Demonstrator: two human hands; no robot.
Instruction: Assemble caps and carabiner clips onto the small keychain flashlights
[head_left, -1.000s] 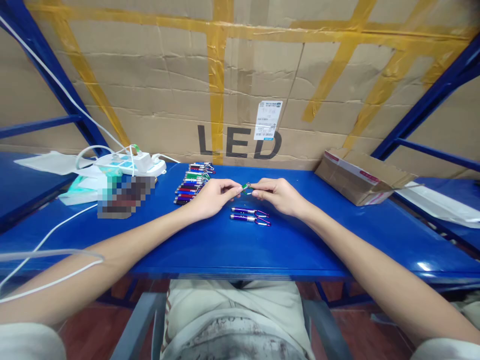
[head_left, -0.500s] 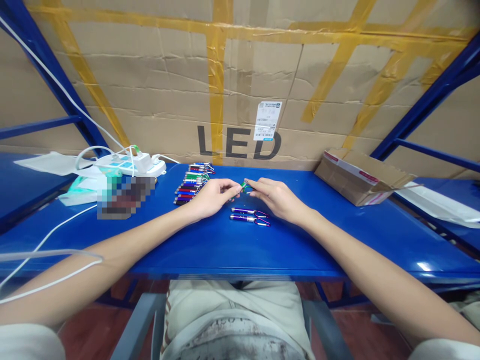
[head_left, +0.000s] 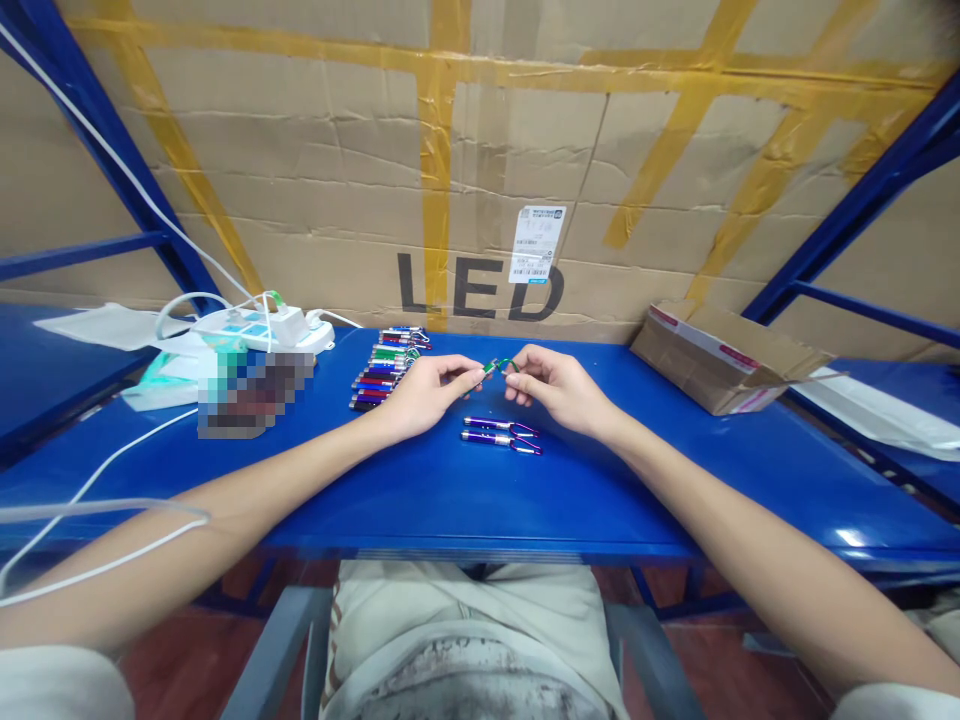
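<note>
Between thumb and fingers, my left hand [head_left: 429, 392] pinches a small green penlight [head_left: 490, 368], most of its barrel hidden by the fingers. My right hand [head_left: 559, 385] is closed at the fingertips on the green carabiner clip [head_left: 510, 364] at the penlight's end. Just below the hands, two purple penlights [head_left: 487, 437] with clips lie side by side on the blue table [head_left: 480, 505], clips pointing right. Left of my left hand is a row of several penlights [head_left: 379, 382] in red, blue, green and black, partly covered by that hand.
An open cardboard box [head_left: 705, 360] stands at the back right, beside white sheets [head_left: 885, 405]. At the left are a white power strip [head_left: 277, 328] with cables, a plastic packet [head_left: 176, 375] and a blurred-out item [head_left: 255, 395]. A large cardboard panel [head_left: 337, 180] closes off the back.
My right hand has turned and drawn slightly right, its fingers now curled at the green clip, which shows more clearly. My left hand keeps its pinch on the penlight.
</note>
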